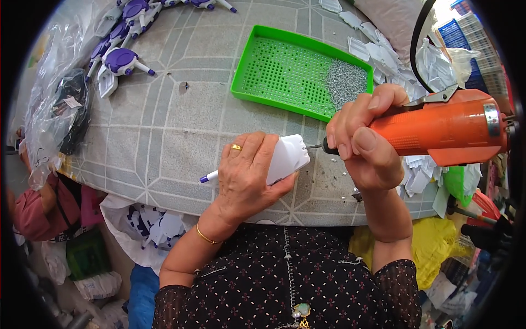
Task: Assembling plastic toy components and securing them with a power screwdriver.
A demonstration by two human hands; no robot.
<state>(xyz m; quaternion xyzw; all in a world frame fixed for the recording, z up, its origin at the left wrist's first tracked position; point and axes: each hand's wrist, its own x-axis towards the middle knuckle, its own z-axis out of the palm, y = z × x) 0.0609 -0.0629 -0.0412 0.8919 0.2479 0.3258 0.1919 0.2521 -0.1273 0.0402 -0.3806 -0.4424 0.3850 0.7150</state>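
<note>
My left hand (pixel 241 172), with a ring and a bracelet, is closed over a white plastic piece (pixel 289 158) just above the tablecloth. A thin arm with a purple tip sticks out from the piece on the hand's left side. My right hand (pixel 373 140) grips an orange electric screwdriver (pixel 438 130) held nearly level. Its thin bit points left and meets the right end of the white piece, where small notches or holes show. Whether a screw sits at the bit's tip is too small to tell. Beyond the hands lies a green perforated tray (pixel 257 97) with small metal screws (pixel 346 82) heaped at its right end.
White-and-purple plastic assemblies (pixel 120 60) lie at the far left, near clear plastic bags (pixel 63 49). White plastic parts (pixel 383 57) are piled at the far right, near the screwdriver's black cable (pixel 417 46). A white sack (pixel 118 214) of similar parts stands below the table's left edge.
</note>
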